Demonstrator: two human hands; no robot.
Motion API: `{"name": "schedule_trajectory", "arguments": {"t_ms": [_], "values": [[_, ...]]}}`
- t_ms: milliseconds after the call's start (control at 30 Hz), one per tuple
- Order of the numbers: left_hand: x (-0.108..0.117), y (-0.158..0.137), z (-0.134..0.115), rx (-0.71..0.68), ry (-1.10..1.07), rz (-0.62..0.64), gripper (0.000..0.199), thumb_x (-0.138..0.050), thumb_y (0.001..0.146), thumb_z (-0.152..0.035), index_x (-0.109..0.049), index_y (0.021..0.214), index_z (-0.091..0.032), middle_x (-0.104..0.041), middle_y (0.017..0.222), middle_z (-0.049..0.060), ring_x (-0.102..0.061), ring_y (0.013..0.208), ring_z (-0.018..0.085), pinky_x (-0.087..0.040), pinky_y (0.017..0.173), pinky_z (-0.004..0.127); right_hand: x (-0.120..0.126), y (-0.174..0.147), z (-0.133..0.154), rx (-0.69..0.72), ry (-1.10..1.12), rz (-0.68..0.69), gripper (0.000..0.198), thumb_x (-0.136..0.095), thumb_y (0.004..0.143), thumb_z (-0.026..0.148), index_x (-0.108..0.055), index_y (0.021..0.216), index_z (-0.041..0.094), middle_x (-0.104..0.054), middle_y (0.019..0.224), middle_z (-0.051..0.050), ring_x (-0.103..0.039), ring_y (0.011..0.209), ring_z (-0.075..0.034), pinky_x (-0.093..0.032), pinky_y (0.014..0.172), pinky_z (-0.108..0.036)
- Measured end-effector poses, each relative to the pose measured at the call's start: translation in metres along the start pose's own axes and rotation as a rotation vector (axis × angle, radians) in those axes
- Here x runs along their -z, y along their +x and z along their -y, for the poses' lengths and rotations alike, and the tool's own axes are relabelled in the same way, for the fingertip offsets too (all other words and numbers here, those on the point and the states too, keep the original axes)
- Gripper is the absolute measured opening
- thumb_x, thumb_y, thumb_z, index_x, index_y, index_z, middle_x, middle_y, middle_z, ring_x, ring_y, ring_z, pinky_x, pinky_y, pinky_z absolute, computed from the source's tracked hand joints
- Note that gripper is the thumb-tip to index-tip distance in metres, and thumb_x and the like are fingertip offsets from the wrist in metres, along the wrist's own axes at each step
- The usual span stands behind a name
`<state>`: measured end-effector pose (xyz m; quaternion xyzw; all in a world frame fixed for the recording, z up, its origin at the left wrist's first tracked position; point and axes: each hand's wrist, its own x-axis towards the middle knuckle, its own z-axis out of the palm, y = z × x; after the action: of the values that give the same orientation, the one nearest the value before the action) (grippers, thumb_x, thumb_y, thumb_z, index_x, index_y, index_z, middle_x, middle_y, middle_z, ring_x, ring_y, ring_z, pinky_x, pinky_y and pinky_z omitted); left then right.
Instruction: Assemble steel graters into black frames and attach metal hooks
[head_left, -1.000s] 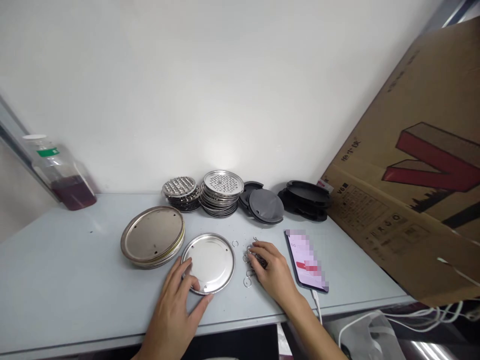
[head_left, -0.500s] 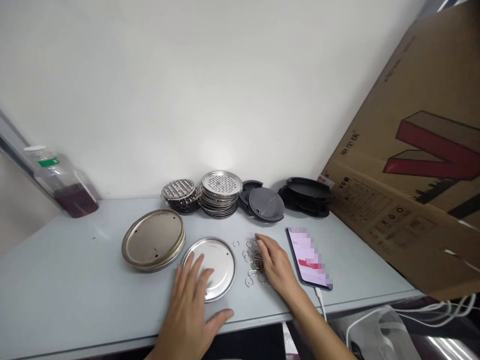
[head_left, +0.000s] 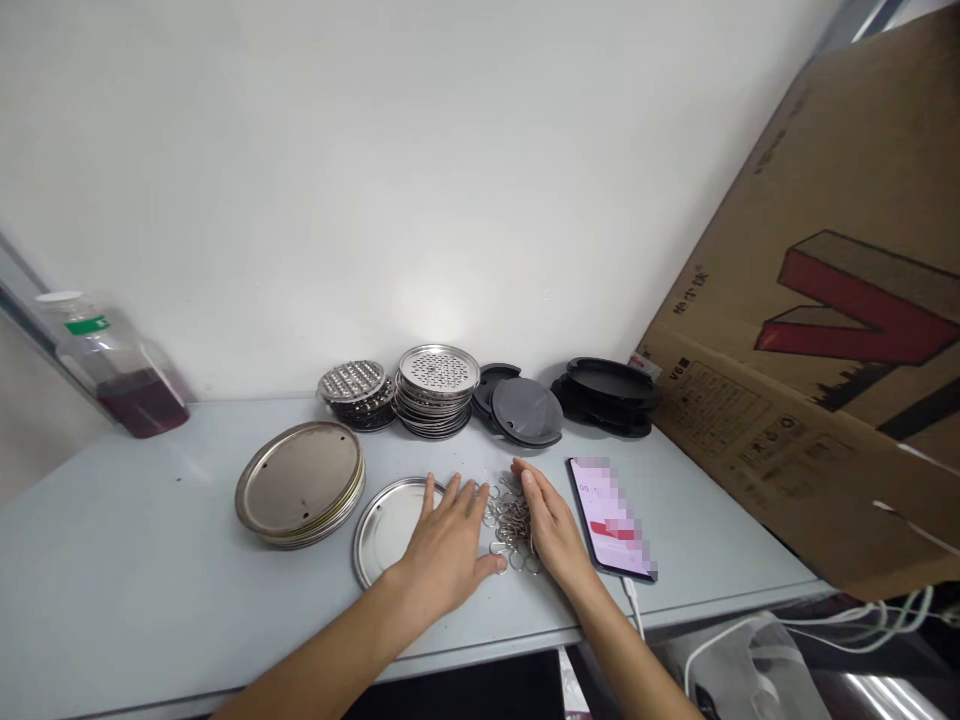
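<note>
Left grip (head_left: 448, 550) spread, right grip (head_left: 553, 530) extended, both unclamped; wire rings (head_left: 513, 524) between them should handle light, stiff: pinch edges.

White wall (head_left: 420, 180) behind pale table (head_left: 165, 550)

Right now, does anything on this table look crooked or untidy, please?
Yes, mildly: the grey disc sits tilted, unlike the neater perforated-disc stack nearby. The small metal rings lie in a loose heap between left hand and right hand. I see no spill.
</note>
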<state>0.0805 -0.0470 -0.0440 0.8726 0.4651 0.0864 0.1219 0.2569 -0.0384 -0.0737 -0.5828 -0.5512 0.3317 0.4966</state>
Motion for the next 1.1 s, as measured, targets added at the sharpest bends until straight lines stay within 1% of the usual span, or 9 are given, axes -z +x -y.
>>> {"name": "schedule_trajectory", "arguments": {"t_ms": [200,367,467,633,700,833,900,1000,1100], "values": [[-0.003,0.013,-0.014,-0.113,-0.086,-0.145,0.055,-0.059,0.091,-0.04,-0.046,0.139,-0.019,-0.058,0.136,0.015,-0.046,0.133,0.032,-0.016,0.117,0.062,0.004,0.002,-0.004,0.017,0.019,-0.066,0.054,-0.04,0.095,0.056,-0.058,0.128,0.017,-0.059,0.135,-0.013,-0.051,0.128,-0.026,-0.033,0.114,-0.046],[0.011,-0.002,0.021,-0.037,-0.04,-0.194,0.055,-0.053,0.094,-0.042,-0.044,0.142,-0.018,-0.046,0.147,0.016,-0.036,0.14,0.03,-0.021,0.117,0.057,0.01,0.003,-0.007,0.026,-0.055,-0.075,0.051,-0.036,0.097,0.053,-0.059,0.127,0.018,-0.06,0.132,-0.013,-0.053,0.125,-0.026,-0.036,0.111,-0.048],[0.016,-0.013,0.054,0.031,-0.01,-0.195,0.061,-0.053,0.092,-0.049,-0.045,0.142,-0.017,-0.039,0.152,0.017,-0.028,0.144,0.033,-0.023,0.116,0.057,0.005,-0.002,-0.002,0.16,-0.233,-0.097,0.046,-0.037,0.099,0.046,-0.057,0.128,0.017,-0.06,0.129,-0.014,-0.052,0.123,-0.027,-0.038,0.109,-0.049],[0.021,-0.021,0.084,0.087,-0.039,-0.21,0.051,-0.039,0.099,-0.043,-0.047,0.141,-0.016,-0.042,0.15,0.016,-0.03,0.144,0.028,-0.024,0.117,0.051,-0.007,-0.011,0.002,0.54,-0.477,-0.096,0.035,-0.047,0.096,0.033,-0.059,0.125,0.019,-0.059,0.124,-0.015,-0.051,0.121,-0.029,-0.04,0.106,-0.052],[0.021,-0.024,0.087,0.12,-0.048,-0.224,0.051,-0.038,0.099,-0.043,-0.047,0.141,-0.015,-0.04,0.151,0.017,-0.028,0.145,0.029,-0.023,0.117,0.051,-0.009,-0.013,0.004,0.594,-0.493,-0.083,0.032,-0.048,0.096,0.031,-0.06,0.123,0.021,-0.061,0.121,-0.013,-0.053,0.118,-0.029,-0.041,0.105,-0.054],[0.017,-0.029,0.089,0.134,-0.05,-0.254,0.053,-0.039,0.098,-0.047,-0.048,0.14,-0.016,-0.04,0.151,0.018,-0.025,0.145,0.031,-0.023,0.117,0.053,-0.012,-0.01,0.018,0.538,-0.432,-0.095,0.031,-0.045,0.097,0.032,-0.062,0.121,0.02,-0.064,0.117,-0.013,-0.056,0.113,-0.027,-0.045,0.1,-0.047],[0.016,-0.03,0.091,0.144,-0.043,-0.256,0.054,-0.039,0.098,-0.048,-0.048,0.14,-0.017,-0.041,0.15,0.018,-0.025,0.145,0.031,-0.023,0.116,0.054,-0.017,-0.004,0.035,0.489,-0.402,-0.037,0.032,-0.043,0.098,0.033,-0.064,0.119,0.02,-0.066,0.116,-0.013,-0.059,0.111,-0.026,-0.047,0.097,-0.042],[0.018,-0.025,0.093,0.175,-0.034,-0.242,0.055,-0.038,0.098,-0.05,-0.048,0.141,-0.016,-0.041,0.149,0.02,-0.027,0.144,0.034,-0.024,0.114,0.058,-0.033,0.019,0.064,0.425,-0.42,0.207,0.032,-0.043,0.097,0.033,-0.068,0.112,0.021,-0.071,0.107,-0.01,-0.067,0.093,-0.022,-0.05,0.085,-0.034],[0.024,-0.014,0.096,0.183,-0.046,-0.236,0.054,-0.041,0.096,-0.05,-0.05,0.138,-0.017,-0.046,0.145,0.02,-0.036,0.14,0.036,-0.028,0.111,0.059,-0.053,0.048,0.084,0.415,-0.547,0.384,0.031,-0.05,0.092,0.032,-0.074,0.078,0.018,-0.074,0.078,-0.008,-0.066,0.071,-0.018,-0.046,0.069,-0.027]]}}
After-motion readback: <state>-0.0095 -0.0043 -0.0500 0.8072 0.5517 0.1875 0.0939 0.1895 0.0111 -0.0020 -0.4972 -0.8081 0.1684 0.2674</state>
